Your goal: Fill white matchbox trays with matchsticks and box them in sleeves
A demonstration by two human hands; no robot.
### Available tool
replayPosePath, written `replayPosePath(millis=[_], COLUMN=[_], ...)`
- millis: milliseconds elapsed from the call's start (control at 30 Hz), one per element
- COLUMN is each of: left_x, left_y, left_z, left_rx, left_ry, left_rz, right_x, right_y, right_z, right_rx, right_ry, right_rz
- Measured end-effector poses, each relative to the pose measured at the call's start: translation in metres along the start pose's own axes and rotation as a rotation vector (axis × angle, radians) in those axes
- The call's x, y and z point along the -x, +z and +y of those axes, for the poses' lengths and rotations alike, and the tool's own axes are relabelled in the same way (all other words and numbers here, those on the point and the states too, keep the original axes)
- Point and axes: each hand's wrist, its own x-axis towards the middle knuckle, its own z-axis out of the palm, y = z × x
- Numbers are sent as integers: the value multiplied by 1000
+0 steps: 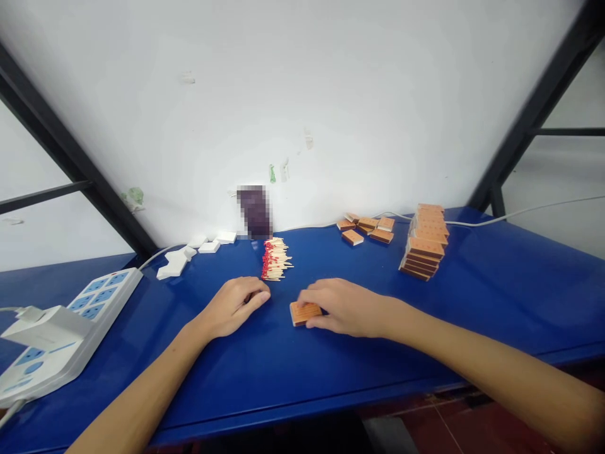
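Observation:
On the front middle of the blue table (265, 372), my right hand (347, 308) grips an orange matchbox (302, 313) by its right part, thumb at the near side and fingers over the top. The box lies flat. My left hand (239, 304) rests on the table to the left, fingers loosely bent and a gap showing between them and the thumb. Nothing is visible in it. Just beyond it lies a heap of loose matches (276, 258), red heads to the left.
Stacked matchboxes (425, 249) stand at the right, with several scattered matchboxes (367, 224) at the back. White pieces (174, 261) lie back left. A power strip (94, 315) with a white adapter (50, 328) occupies the left side. A blurred dark object (255, 211) leans at the wall.

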Motion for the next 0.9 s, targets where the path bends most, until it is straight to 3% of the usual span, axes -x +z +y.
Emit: replayPosePath(millis=[100,200,333,533,667,767,833,900], left_x=[-2,-5,-7,-6,-6,-6,-6,-6], left_y=[-1,3,7,3,1,1,1,-1], left_z=[0,2,6,4,3,1,-3,-10], left_rx=[-29,-41,-51,-70,-67,-70,-84,-111], left_ry=[-7,28,58,12,-5,-18,-41,-79], left_rz=[28,8,5,21,12,16,49,107], right_x=[51,105,148,161,160,157,154,150], right_y=[8,10,1,-5,-14,-33,-52,-71], right_z=[14,31,53,77,75,69,71,77], right_rx=[65,211,367,546,605,640,684,729], right_ry=[82,293,415,405,383,347,301,247], right_rz=[152,337,433,477,472,501,445,303])
